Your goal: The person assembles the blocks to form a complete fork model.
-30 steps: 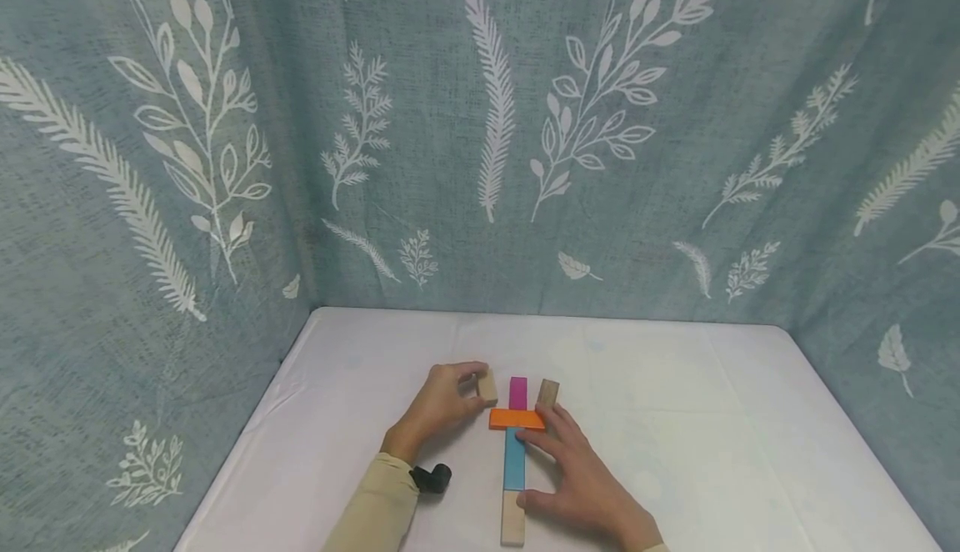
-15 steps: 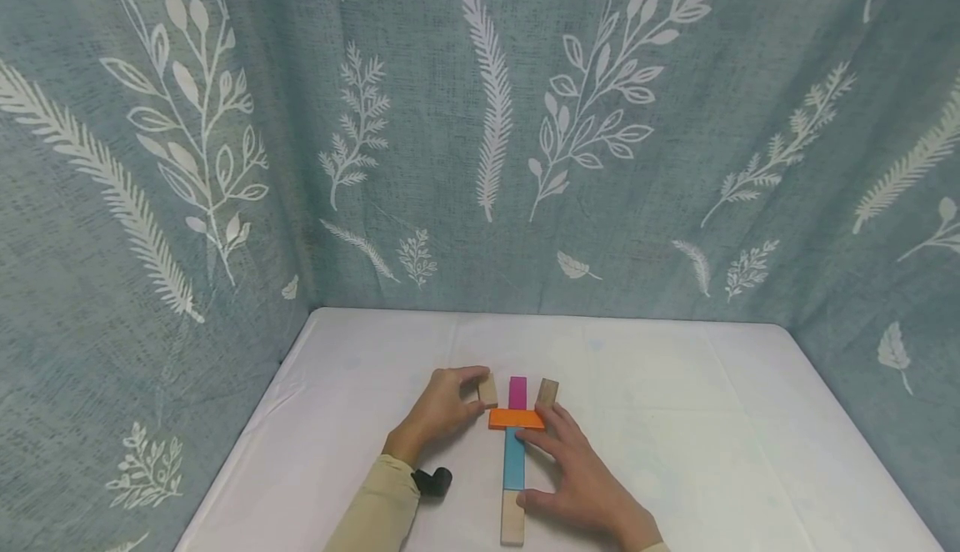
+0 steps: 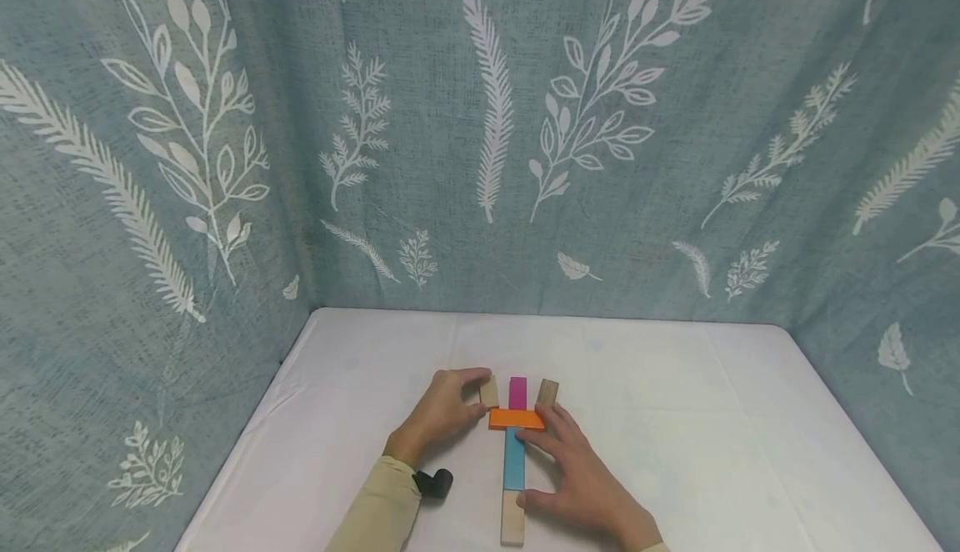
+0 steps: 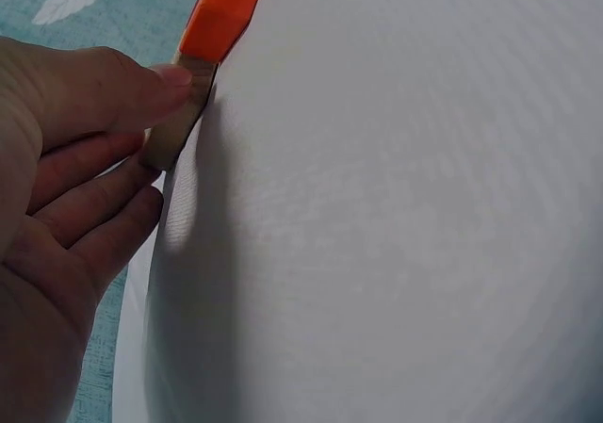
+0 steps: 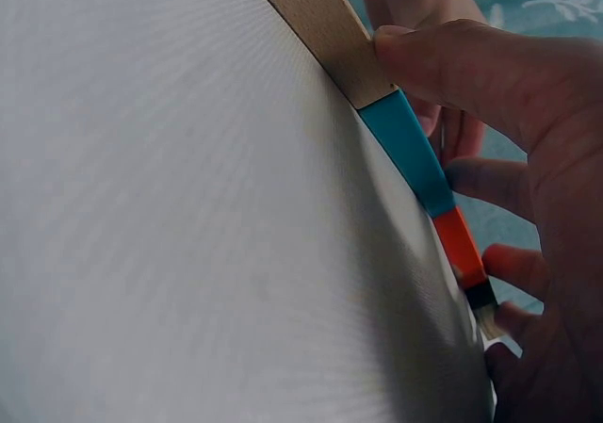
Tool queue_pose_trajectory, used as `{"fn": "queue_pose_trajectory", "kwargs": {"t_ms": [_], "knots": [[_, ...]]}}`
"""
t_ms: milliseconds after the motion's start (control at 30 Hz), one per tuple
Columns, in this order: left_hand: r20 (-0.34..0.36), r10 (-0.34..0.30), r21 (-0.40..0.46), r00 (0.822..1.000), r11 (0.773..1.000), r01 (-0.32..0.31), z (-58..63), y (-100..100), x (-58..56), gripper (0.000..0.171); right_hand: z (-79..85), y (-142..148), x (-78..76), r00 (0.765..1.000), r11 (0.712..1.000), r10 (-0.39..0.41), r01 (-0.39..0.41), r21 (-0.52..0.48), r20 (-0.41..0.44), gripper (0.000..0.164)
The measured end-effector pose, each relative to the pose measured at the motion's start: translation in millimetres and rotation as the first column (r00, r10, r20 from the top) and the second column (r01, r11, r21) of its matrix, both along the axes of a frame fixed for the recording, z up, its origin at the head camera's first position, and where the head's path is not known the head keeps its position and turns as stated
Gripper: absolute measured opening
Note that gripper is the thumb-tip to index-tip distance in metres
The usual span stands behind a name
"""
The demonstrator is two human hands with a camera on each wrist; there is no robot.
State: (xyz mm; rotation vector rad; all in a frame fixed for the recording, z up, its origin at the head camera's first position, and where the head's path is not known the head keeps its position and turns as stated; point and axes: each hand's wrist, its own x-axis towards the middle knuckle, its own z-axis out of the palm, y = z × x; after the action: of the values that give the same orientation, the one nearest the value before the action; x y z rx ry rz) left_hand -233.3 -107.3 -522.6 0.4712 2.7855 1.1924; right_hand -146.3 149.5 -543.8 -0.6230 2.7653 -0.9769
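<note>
My left hand pinches a small plain wooden block between thumb and fingers. That block meets the left end of an orange block, as the left wrist view also shows. Behind the orange block lies a magenta block, and at its right end a darker wooden block. A blue block runs down from the orange one to a pale wooden block. My right hand rests along the right side with spread fingers. Its thumb touches the pale block, and other fingertips touch the blue and orange blocks.
A white cloth covers the table. Blue-grey curtains with white leaf prints hang behind and at both sides. A black strap with a knob sits on my left wrist.
My left hand has shifted slightly right and nearer with the wooden block, bringing it against the orange block's left end. The right hand and the other blocks have stayed in place.
</note>
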Motion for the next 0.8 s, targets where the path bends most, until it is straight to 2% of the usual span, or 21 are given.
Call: {"fn": "queue_pose_trajectory", "kwargs": {"t_ms": [800], "knots": [[0.011,-0.025,-0.026,1.000,0.999,0.025,1.8,0.3,0.4,0.054,-1.0,0.9,0.2,1.000,1.000,0.005,-0.005,-0.017,-0.004,0.082]]}}
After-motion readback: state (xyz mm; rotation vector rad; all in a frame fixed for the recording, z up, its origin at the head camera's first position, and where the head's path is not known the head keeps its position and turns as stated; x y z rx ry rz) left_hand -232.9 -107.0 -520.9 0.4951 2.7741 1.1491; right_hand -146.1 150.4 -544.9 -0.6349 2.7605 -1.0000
